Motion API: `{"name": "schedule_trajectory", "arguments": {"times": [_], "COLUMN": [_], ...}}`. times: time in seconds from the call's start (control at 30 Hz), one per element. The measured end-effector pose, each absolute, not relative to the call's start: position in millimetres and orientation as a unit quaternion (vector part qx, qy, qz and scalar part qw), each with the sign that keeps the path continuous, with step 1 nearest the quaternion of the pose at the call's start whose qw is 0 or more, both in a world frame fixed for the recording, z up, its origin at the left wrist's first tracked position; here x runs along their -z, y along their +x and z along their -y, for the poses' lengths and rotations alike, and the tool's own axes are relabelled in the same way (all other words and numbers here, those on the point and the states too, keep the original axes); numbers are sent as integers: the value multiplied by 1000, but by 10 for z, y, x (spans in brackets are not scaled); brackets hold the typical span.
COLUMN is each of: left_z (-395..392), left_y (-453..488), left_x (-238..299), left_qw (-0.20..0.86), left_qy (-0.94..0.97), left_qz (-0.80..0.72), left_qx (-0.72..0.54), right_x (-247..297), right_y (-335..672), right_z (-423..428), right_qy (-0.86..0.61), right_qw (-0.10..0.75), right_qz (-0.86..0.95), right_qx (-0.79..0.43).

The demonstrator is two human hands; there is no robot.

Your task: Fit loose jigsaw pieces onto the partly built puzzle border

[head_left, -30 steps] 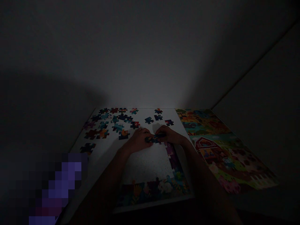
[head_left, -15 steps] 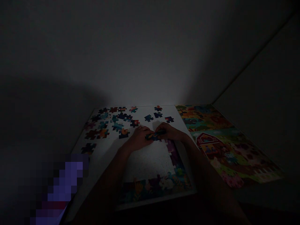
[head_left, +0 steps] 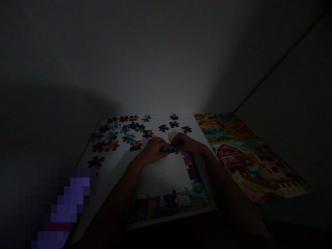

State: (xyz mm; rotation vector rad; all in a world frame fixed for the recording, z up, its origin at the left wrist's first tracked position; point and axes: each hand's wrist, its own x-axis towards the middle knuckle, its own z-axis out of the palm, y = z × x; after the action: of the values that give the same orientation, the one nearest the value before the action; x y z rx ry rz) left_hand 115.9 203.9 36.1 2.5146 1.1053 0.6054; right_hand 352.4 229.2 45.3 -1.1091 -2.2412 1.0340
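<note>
A dark jigsaw piece (head_left: 169,149) is pinched by both grips, left hand (head_left: 153,149) and right hand (head_left: 187,143), fingers pressed together on it. It is held low, just above the puzzle border (head_left: 190,169) on the white board (head_left: 160,180), well apart from the loose pieces (head_left: 147,134).

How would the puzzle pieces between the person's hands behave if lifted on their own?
The puzzle pieces look like thin card, so they are probably light and fairly stiff. Between the left hand and right hand they seem joined, so they might flex or pop apart if lifted by one end. Being flat, they would likely slide, not roll.
</note>
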Motion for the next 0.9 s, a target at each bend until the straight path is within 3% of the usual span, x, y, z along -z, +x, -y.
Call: {"name": "schedule_trajectory", "arguments": {"times": [0.9], "left_z": [-1988], "left_y": [1183], "left_x": [-432], "left_qw": [158], "left_qy": [881], "left_qz": [-401], "left_qx": [-193], "right_x": [-461], "right_y": [3526], "right_z": [-2305], "right_qy": [-392], "right_qw": [218], "right_qz": [817], "right_qx": [-363]}}
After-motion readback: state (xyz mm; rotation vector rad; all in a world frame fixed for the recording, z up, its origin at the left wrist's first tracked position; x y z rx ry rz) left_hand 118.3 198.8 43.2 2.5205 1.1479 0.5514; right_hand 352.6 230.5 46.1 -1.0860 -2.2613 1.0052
